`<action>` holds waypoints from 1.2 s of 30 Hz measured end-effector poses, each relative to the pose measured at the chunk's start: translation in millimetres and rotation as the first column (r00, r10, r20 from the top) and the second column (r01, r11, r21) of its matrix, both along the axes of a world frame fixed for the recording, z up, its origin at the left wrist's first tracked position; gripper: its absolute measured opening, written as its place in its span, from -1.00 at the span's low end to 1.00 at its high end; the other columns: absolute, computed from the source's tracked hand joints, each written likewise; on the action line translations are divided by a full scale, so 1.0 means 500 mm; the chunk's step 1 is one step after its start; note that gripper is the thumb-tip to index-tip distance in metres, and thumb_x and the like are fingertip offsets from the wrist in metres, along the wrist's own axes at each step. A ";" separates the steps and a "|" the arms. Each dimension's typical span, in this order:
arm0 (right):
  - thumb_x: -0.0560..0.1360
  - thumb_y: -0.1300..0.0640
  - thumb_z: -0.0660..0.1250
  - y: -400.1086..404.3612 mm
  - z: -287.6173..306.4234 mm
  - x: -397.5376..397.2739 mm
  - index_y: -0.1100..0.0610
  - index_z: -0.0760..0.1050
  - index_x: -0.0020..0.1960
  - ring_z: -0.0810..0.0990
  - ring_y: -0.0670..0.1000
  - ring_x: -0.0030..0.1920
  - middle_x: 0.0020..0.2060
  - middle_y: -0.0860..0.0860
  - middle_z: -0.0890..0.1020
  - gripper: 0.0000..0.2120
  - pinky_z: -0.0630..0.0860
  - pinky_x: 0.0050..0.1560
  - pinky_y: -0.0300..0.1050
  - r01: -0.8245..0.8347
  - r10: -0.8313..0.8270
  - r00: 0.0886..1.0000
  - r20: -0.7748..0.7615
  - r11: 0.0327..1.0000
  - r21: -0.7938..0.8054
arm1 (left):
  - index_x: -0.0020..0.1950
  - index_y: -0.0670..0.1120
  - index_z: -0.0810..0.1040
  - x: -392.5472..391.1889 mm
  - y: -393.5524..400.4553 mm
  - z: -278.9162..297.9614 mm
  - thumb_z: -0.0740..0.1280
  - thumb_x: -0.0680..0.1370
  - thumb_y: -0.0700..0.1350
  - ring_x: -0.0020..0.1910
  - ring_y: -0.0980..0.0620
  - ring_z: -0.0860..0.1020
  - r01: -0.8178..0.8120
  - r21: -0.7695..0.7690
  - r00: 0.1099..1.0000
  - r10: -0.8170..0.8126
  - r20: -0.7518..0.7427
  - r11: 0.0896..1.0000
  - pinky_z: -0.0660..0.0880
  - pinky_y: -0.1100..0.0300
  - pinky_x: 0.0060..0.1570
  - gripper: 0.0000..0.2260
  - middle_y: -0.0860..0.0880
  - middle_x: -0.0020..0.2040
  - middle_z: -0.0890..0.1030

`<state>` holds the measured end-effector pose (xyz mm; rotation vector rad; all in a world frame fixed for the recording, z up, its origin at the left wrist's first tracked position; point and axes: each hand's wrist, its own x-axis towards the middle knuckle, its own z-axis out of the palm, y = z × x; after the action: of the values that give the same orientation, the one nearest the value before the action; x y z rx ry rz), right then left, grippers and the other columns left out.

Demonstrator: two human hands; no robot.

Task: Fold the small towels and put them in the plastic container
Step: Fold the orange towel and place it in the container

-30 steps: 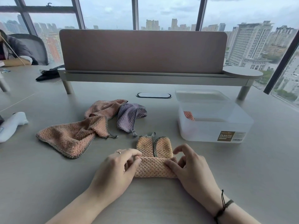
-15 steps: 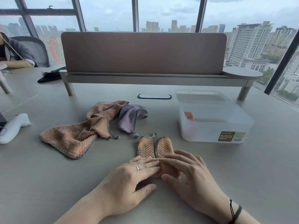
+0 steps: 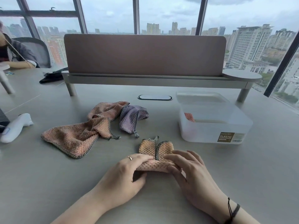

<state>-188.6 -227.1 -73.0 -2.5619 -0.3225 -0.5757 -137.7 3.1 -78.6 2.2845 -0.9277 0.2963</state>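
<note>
- A white handheld device lies at the bench's left edge.
- A loose peach towel lies crumpled left of centre, with a second peach towel and a purple towel bunched just behind it, all three touching.
- The left hand comes in from the near edge, palm down, wrist low on the bench. Its fingers curl over the left end of the orange towel and the thumb tucks under the folded edge, so it pinches that fold.
- The orange towel lies near the middle of the near edge, its rolled near fold lifted between the hands, its far half flat on the bench.
- The right hand mirrors the left, angled in from the near right. Its fingers lie bent across the towel's right end and the thumb presses in from below, gripping the fold.
- The plastic container stands open toward the far right, apart from the hands, with an orange folded towel inside at its left wall.
</note>
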 end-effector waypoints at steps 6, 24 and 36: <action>0.31 -0.23 0.48 -0.015 0.018 0.001 -0.28 0.51 0.13 0.52 -0.28 -0.03 -0.14 -0.28 0.63 -0.59 0.34 -0.04 -0.46 0.040 -0.005 0.975 -0.221 0.987 0.156 | 0.03 0.11 0.65 0.017 0.003 0.011 0.50 0.48 -0.09 -0.12 0.22 0.65 -0.157 -0.155 0.983 0.139 -0.119 0.975 0.54 0.28 -0.11 -0.83 0.23 -0.11 0.70; 0.47 -0.24 0.30 0.014 0.020 0.057 -0.17 0.44 0.08 0.59 -0.08 -0.22 -0.39 -0.11 0.60 -0.74 0.53 -0.19 -0.10 0.276 -0.246 0.928 -0.279 0.959 0.073 | 0.07 0.12 0.48 0.068 -0.031 0.009 0.41 0.48 0.17 -0.35 0.04 0.52 -0.420 -0.010 0.905 0.417 -0.086 0.908 0.53 0.02 -0.31 -0.75 0.07 -0.44 0.46; 0.42 -0.36 0.26 0.014 0.005 0.038 -0.06 0.58 -0.26 0.41 -0.14 -0.45 -0.55 -0.10 0.40 -0.61 0.39 -0.11 -0.25 -0.039 0.047 0.995 -0.084 0.995 0.090 | -0.18 0.07 0.53 0.031 -0.030 0.016 0.29 0.49 0.28 -0.34 0.05 0.55 -0.387 0.034 0.880 0.359 0.310 0.921 0.37 0.18 -0.42 -0.71 0.12 -0.38 0.42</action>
<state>-169.8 -220.1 -70.7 -2.4801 -0.3148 -0.4517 -122.1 -11.9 -70.4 2.5472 -0.6407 0.8007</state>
